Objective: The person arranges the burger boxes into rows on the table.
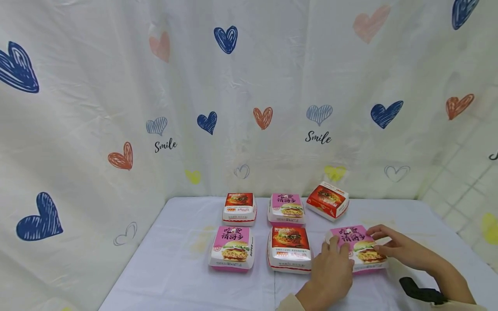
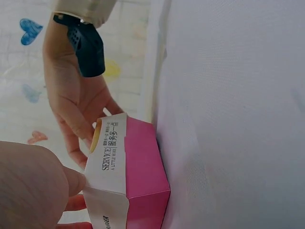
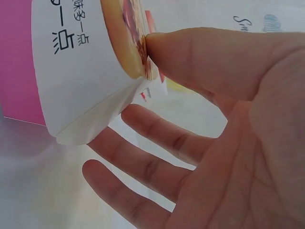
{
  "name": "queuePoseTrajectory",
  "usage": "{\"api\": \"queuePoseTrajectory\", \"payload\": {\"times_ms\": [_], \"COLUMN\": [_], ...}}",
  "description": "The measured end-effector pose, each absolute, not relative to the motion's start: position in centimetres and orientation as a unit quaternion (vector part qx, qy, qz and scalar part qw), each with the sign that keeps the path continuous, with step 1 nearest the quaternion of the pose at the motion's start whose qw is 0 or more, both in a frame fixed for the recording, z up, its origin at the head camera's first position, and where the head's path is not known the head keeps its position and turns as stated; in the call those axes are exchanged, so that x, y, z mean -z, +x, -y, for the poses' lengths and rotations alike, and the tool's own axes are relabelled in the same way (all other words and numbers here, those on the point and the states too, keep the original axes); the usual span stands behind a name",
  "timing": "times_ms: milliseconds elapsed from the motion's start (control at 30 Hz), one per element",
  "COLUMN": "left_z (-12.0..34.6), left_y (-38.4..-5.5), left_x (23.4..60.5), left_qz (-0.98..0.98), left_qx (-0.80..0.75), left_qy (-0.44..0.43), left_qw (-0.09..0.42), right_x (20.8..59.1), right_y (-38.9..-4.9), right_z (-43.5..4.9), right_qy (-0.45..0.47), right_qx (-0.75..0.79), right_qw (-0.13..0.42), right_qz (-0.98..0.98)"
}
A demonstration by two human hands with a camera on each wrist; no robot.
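A pink and white burger box [image 1: 359,241] with a burger picture on its lid sits at the right front of the table. My left hand [image 1: 330,274] holds its left side, fingers on the lid's edge and thumb near the front. At the right side my right hand [image 1: 408,250] has its thumb on the lid and its fingers spread along the far edge and side. In the right wrist view, the thumb of that hand [image 3: 228,119] touches the lid of the box [image 3: 76,90]. The left wrist view shows the pink base [image 2: 147,167] close against the tablecloth.
Left of the hands stand a red-and-white burger box [image 1: 289,250] and a pink one [image 1: 232,248]. Behind them are a red-and-white box [image 1: 239,209], a pink box [image 1: 286,208] and a turned red box [image 1: 328,201]. A heart-print curtain [image 1: 272,86] hangs behind the white-clothed table [image 1: 175,268].
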State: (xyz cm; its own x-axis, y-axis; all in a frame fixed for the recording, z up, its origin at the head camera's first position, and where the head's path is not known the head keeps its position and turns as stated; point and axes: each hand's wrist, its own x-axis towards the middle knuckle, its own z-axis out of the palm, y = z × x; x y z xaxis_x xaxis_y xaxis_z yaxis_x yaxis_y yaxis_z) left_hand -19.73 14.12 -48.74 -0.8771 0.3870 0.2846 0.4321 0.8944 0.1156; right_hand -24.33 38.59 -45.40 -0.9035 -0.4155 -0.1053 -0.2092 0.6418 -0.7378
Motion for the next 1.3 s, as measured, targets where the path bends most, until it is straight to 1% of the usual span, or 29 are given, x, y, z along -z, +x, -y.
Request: {"api": "queuePoseTrajectory", "payload": {"times_ms": [300,567,700,1033,1300], "left_z": [-14.02,-13.91,-13.89,-13.98,-13.97], "left_y": [-19.95,-19.8,-19.75,-19.66,-19.67], "left_x": [49.33,49.36,49.32,49.05,49.18], "left_qz": [0.956,0.953,0.953,0.958,0.955], "left_qx": [0.087,0.09,0.088,0.081,0.079], "left_qy": [-0.228,-0.229,-0.228,-0.229,-0.236], "left_qw": [0.165,0.179,0.177,0.15,0.159], "right_x": [45.19,44.89,44.83,44.91,45.04], "right_y": [-24.32,-24.07,-24.05,-24.13,-24.05], "right_z": [-38.51,-38.34,-38.36,-38.58,-38.59], "right_qy": [-0.175,-0.175,-0.172,-0.155,-0.155], "right_qx": [0.38,0.375,0.38,0.384,0.389], "right_qw": [0.132,0.128,0.131,0.139,0.137], "right_qz": [-0.899,-0.901,-0.899,-0.9,-0.898]}}
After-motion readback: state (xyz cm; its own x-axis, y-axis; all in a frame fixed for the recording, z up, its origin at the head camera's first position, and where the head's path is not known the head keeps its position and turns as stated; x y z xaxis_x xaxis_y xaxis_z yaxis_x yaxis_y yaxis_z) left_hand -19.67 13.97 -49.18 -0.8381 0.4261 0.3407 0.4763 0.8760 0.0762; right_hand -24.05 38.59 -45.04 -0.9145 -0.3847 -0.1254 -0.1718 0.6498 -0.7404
